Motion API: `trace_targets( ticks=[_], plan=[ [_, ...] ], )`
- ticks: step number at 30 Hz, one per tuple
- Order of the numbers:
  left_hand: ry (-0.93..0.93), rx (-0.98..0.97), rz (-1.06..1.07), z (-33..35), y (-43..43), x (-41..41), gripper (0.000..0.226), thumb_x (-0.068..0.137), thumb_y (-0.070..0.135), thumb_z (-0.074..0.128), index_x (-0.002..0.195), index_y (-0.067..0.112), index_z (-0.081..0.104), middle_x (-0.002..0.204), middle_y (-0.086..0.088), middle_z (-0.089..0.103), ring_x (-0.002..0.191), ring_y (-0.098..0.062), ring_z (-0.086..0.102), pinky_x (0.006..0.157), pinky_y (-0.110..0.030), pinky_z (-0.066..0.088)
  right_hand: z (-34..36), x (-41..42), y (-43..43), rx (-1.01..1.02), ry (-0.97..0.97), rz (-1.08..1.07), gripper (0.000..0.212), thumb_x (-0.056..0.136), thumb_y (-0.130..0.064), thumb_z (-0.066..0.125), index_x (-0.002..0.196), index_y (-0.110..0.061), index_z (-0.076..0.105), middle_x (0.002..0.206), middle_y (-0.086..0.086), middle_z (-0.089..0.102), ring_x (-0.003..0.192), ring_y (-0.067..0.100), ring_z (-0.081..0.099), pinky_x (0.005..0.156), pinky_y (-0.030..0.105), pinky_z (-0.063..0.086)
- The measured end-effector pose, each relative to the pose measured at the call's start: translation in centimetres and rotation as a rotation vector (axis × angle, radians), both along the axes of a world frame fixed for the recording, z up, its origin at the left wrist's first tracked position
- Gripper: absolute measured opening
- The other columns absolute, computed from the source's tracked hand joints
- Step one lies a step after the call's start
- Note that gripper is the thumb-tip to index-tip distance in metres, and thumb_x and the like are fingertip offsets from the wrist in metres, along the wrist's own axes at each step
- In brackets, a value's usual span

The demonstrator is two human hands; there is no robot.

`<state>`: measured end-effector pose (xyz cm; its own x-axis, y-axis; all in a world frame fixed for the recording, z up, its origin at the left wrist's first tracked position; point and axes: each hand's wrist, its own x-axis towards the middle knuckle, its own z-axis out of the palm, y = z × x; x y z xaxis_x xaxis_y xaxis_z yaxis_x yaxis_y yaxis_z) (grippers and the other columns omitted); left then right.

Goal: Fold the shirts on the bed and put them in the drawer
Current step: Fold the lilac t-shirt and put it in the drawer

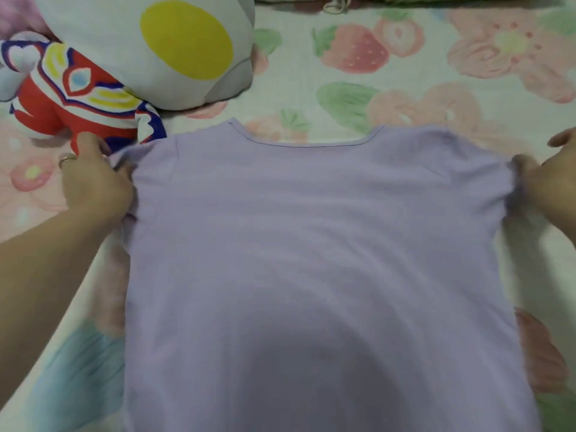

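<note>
Lilac shirt (311, 244) lies flat, centre of frame, on bed sheet (436, 98). My left hand (93, 185) pinches left sleeve; right hand (548, 185) pinches right sleeve. Advice: pull evenly, fold sleeves inward, avoid plush toy (78, 98) upper left.

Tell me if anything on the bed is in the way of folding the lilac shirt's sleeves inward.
Nothing visible blocks it. The left hand and right hand already grip the sleeves of the lilac shirt, which lies flat. The plush toy sits beside the left hand, off the shirt. No drawer is in view.
</note>
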<state>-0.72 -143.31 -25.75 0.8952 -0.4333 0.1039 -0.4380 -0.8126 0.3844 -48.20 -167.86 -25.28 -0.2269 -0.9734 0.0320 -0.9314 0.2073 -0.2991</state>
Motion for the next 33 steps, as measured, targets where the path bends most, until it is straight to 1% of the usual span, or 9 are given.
trace_targets(
  ticks=[2, 5, 8, 11, 18, 21, 25, 30, 33],
  plan=[
    [-0.133, 0.035, -0.012, 0.6, -0.4, -1.9, 0.05, 0.086, 0.032, 0.056, 0.128, 0.011, 0.038, 0.13, -0.032, 0.042, 0.121, -0.047, 0.039, 0.099, -0.051, 0.032, 0.1, 2.2, 1.5, -0.088, -0.016, 0.026, 0.058, 0.084, -0.036, 0.05, 0.133, -0.008, 0.036, 0.135, 0.026, 0.041, 0.126, 0.043, 0.038, 0.105, 0.057, 0.031],
    [-0.251, -0.117, -0.631, 1.0, -2.4, -9.9, 0.058, 0.086, 0.038, 0.043, 0.136, 0.01, 0.047, 0.138, -0.028, 0.043, 0.126, -0.045, 0.042, 0.101, -0.05, 0.032, -0.6, 9.7, 8.4, -0.269, -0.119, 0.563, 0.055, 0.087, -0.026, 0.047, 0.132, 0.005, 0.045, 0.133, 0.034, 0.046, 0.125, 0.049, 0.042, 0.106, 0.054, 0.031],
    [-0.034, 0.167, -0.98, -1.4, -4.6, -17.2, 0.059, 0.095, 0.049, 0.028, 0.149, 0.026, 0.025, 0.158, -0.011, 0.021, 0.145, -0.033, 0.019, 0.113, -0.049, 0.013, -2.8, 16.3, 14.0, -0.017, -0.065, 1.028, 0.057, 0.095, -0.032, 0.041, 0.145, -0.005, 0.034, 0.154, 0.017, 0.028, 0.143, 0.037, 0.023, 0.116, 0.049, 0.016],
    [-0.057, 0.377, -0.858, -4.2, -5.7, -13.3, 0.059, 0.097, 0.054, 0.026, 0.15, 0.037, 0.008, 0.162, -0.001, 0.002, 0.148, -0.023, 0.0, 0.118, -0.042, -0.001, -4.9, 14.8, 9.7, 0.099, 0.137, 0.96, 0.064, 0.097, -0.05, 0.031, 0.151, -0.02, 0.015, 0.161, 0.004, 0.011, 0.148, 0.026, 0.008, 0.118, 0.045, 0.004],
    [-0.081, 0.384, -0.437, -2.8, -1.9, -3.9, 0.06, 0.097, 0.055, 0.021, 0.151, 0.032, 0.01, 0.161, -0.006, -0.002, 0.147, -0.033, -0.01, 0.117, -0.052, -0.006, -3.9, 4.7, 1.7, 0.07, 0.216, 0.384, 0.075, 0.087, -0.05, 0.016, 0.149, -0.008, 0.019, 0.158, 0.018, 0.014, 0.144, 0.042, 0.008, 0.115, 0.06, 0.005],
    [-0.129, 0.135, -0.596, -1.9, -0.3, -11.2, 0.062, 0.092, 0.054, 0.028, 0.149, 0.033, 0.018, 0.161, -0.004, 0.003, 0.147, -0.034, -0.005, 0.114, -0.051, -0.012, -3.1, 8.8, 8.7, -0.113, 0.112, 0.645, 0.075, 0.087, -0.048, 0.025, 0.147, -0.004, 0.025, 0.155, 0.026, 0.019, 0.143, 0.044, 0.013, 0.115, 0.058, 0.006],
    [-0.018, 0.272, -0.746, -3.4, 4.9, -16.5, 0.065, 0.084, 0.063, 0.018, 0.145, 0.04, 0.018, 0.158, 0.001, 0.008, 0.147, -0.032, 0.011, 0.116, -0.052, 0.004, -4.7, 10.7, 18.2, -0.062, 0.112, 1.076, 0.065, 0.093, -0.053, 0.024, 0.143, -0.014, 0.041, 0.15, 0.009, 0.038, 0.138, 0.034, 0.036, 0.11, 0.051, 0.025],
    [0.055, 0.301, -0.279, -2.9, 9.9, -9.8, 0.082, 0.079, 0.067, 0.027, 0.151, 0.028, 0.015, 0.159, -0.016, 0.01, 0.146, -0.037, 0.007, 0.116, -0.051, 0.007, -4.7, 2.1, 13.2, 0.05, 0.19, 0.577, 0.07, 0.09, -0.044, 0.023, 0.144, -0.002, 0.035, 0.149, 0.024, 0.035, 0.136, 0.045, 0.034, 0.109, 0.056, 0.024],
    [0.238, 0.132, -0.029, -1.5, 10.9, -9.0, 0.098, 0.072, 0.061, 0.048, 0.143, -0.005, 0.029, 0.144, -0.036, 0.03, 0.134, -0.045, 0.028, 0.112, -0.049, 0.02, -3.4, -0.5, 12.8, 0.089, 0.114, 0.215, 0.077, 0.087, -0.047, 0.038, 0.144, 0.004, 0.025, 0.146, 0.033, 0.029, 0.131, 0.051, 0.031, 0.107, 0.058, 0.025]
  ],
)
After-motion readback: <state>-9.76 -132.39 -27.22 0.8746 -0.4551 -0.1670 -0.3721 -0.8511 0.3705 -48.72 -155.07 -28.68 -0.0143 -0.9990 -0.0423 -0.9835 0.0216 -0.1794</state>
